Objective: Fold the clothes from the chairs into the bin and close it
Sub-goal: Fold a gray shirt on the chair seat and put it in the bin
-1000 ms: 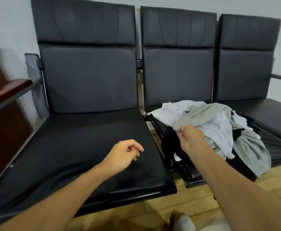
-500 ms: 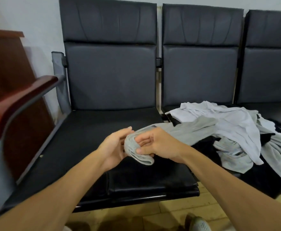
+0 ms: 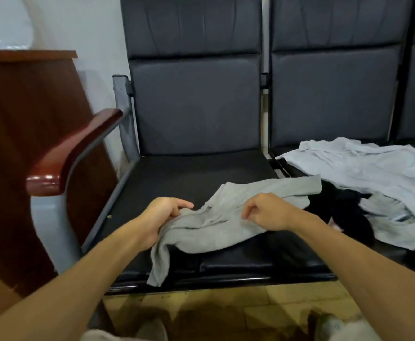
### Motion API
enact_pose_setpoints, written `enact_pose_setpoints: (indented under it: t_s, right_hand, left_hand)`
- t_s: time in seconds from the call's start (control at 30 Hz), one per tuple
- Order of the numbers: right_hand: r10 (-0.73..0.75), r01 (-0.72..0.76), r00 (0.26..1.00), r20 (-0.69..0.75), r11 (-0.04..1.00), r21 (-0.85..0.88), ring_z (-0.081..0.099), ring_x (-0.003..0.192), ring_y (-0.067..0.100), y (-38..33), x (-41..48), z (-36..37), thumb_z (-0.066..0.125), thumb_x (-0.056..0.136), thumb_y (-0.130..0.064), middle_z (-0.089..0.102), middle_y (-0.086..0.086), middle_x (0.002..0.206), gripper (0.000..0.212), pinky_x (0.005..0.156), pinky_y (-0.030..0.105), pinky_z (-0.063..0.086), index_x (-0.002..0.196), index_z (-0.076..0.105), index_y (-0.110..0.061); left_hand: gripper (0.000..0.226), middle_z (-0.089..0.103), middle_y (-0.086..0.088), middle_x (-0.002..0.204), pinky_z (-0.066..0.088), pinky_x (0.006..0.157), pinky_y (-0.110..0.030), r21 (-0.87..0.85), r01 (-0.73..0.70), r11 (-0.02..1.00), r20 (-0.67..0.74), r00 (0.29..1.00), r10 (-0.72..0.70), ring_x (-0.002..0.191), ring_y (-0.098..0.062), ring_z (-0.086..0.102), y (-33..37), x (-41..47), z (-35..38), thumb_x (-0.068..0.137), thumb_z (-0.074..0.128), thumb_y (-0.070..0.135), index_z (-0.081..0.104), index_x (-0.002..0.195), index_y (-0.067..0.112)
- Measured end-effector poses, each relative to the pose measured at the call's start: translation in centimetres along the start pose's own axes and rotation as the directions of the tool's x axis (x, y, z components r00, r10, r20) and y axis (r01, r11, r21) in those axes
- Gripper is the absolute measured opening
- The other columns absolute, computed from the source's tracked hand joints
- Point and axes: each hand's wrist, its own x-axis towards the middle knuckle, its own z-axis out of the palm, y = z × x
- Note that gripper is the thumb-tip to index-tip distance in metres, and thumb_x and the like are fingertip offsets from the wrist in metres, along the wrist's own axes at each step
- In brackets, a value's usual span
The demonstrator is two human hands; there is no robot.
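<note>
Left hand: my left hand sits at the near left end of the grey garment, fingers curled over the cloth and gripping it.
Right hand: my right hand is on the garment's middle, fingers bent down, and seems to pinch a fold. The fingertips are partly hidden, so I read this as a light grip.
Grey garment: it lies crumpled across the front of the left seat. 1 end hangs over the seat's front edge and the other reaches toward the next chair.
Pile: the pile rests on the next seat to the right, a white shirt on top and a black garment under it, with more pale cloth at the near side.
Bin: not in view, so I cannot tell whether it is open or holds anything.
Done: by my reading, very little. 1 garment lies apart from the pile and nothing I see is folded.
Left: fold this garment, put it in the bin, repeat for at least 3 more pieces, then close the bin.
Step in hand: I judge it to be spreading the grey garment flat on the seat before the first fold.
Risk: the hanging end may drag the cloth off the seat.
</note>
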Motion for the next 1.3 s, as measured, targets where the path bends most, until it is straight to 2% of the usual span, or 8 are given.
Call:
enact_pose_setpoints:
  t_s: [0.13, 0.23, 0.43, 0.6, 0.77, 1.0, 1.17, 1.3]
  right_hand:
    - [-0.011, 0.012, 1.000, 0.015, 0.998, -0.059, 0.051, 0.120, 0.019, 0.1, 1.4, 1.2, 0.052, 0.087, -0.006, 0.056, 0.002, 0.131, 0.042, 0.102, 0.027, 0.040, 0.126, 0.060, -0.019]
    - [-0.039, 0.048, 0.996, 0.078, 0.992, -0.120, 0.042, 0.131, 0.022, -0.3, 2.0, 2.0, 0.055, 0.092, -0.017, 0.044, 0.003, 0.143, 0.049, 0.110, 0.033, 0.034, 0.139, 0.047, -0.023]
    - [-0.023, 0.060, 0.985, 0.172, 0.975, -0.214, 0.039, 0.135, 0.023, -0.7, 2.6, 3.1, 0.044, 0.099, -0.028, 0.041, 0.004, 0.147, 0.048, 0.114, 0.041, 0.028, 0.146, 0.037, -0.025]
    - [-0.058, 0.094, 0.984, 0.171, 0.973, -0.211, 0.054, 0.111, 0.018, -1.3, 2.3, 2.7, 0.049, 0.094, -0.026, 0.061, 0.001, 0.120, 0.031, 0.100, 0.034, 0.040, 0.122, 0.060, -0.022]
    - [-0.105, 0.087, 0.990, -0.094, 0.980, -0.177, 0.055, 0.092, 0.015, -0.5, 2.0, 1.6, 0.057, 0.088, -0.021, 0.057, -0.006, 0.092, 0.013, 0.089, 0.031, 0.047, 0.097, 0.067, -0.020]
    - [-0.100, 0.122, 0.716, -0.690, 0.992, -0.017, 0.050, 0.080, 0.010, 1.4, 1.1, -1.1, 0.062, 0.086, -0.002, 0.052, -0.006, 0.087, 0.013, 0.072, 0.010, 0.035, 0.092, 0.068, -0.011]
    - [0.099, -0.140, 0.932, -0.348, 0.986, -0.093, 0.062, 0.098, 0.025, 3.8, 0.4, -0.8, 0.057, 0.081, -0.002, 0.069, 0.009, 0.100, 0.022, 0.087, 0.028, 0.049, 0.092, 0.074, -0.009]
    - [0.239, -0.284, 0.951, -0.199, 0.927, -0.245, 0.054, 0.107, 0.025, 3.3, 0.0, -0.2, 0.055, 0.085, -0.021, 0.065, 0.005, 0.109, 0.019, 0.095, 0.033, 0.042, 0.094, 0.071, -0.027]
  left_hand:
    - [0.031, 0.073, -0.005, 0.103, 0.051, 0.092, -0.037, 0.294, 0.047, 0.955, -0.079, 0.997, -0.025, 0.097, -0.023, 0.067, -0.7, -0.6, -1.3, 0.094, 0.052, 0.034, 0.077, 0.093, 0.015]
    - [0.044, 0.060, 0.011, 0.110, 0.045, 0.087, -0.029, 0.705, -0.003, 0.709, -0.063, 0.996, 0.066, 0.103, -0.011, 0.058, -1.4, -0.8, -2.0, 0.093, 0.044, 0.060, 0.062, 0.113, 0.025]
    - [0.023, 0.064, 0.005, 0.096, 0.050, 0.079, -0.029, 0.843, -0.054, 0.535, 0.023, 0.998, 0.065, 0.090, -0.013, 0.062, -2.7, 0.0, -2.2, 0.093, 0.055, 0.046, 0.062, 0.100, 0.025]
    - [0.023, 0.066, 0.000, 0.093, 0.050, 0.071, -0.030, 0.711, -0.008, 0.703, -0.103, 0.988, 0.115, 0.086, -0.016, 0.062, -2.2, 1.2, -1.8, 0.095, 0.054, 0.035, 0.067, 0.087, 0.019]
    - [0.022, 0.061, -0.006, 0.092, 0.043, 0.069, -0.031, 0.609, -0.027, 0.792, -0.320, 0.906, 0.277, 0.086, -0.025, 0.057, -1.7, 2.7, -0.5, 0.097, 0.043, 0.022, 0.060, 0.084, 0.017]
    - [0.038, 0.057, -0.013, 0.120, 0.044, 0.091, -0.039, -0.023, -0.166, 0.986, -0.640, 0.760, 0.113, 0.110, -0.029, 0.054, -0.4, 4.3, 0.6, 0.104, 0.033, 0.029, 0.053, 0.125, 0.005]
    - [0.036, 0.058, -0.009, 0.111, 0.040, 0.082, -0.034, -0.149, -0.232, 0.961, -0.593, 0.799, 0.101, 0.094, -0.020, 0.052, -0.2, 3.7, 1.5, 0.104, 0.034, 0.032, 0.057, 0.119, 0.007]
    - [0.026, 0.061, 0.000, 0.108, 0.044, 0.072, -0.027, -0.084, -0.271, 0.959, -0.409, 0.887, 0.214, 0.091, -0.013, 0.055, -0.5, 2.5, 1.9, 0.102, 0.041, 0.030, 0.061, 0.109, 0.015]
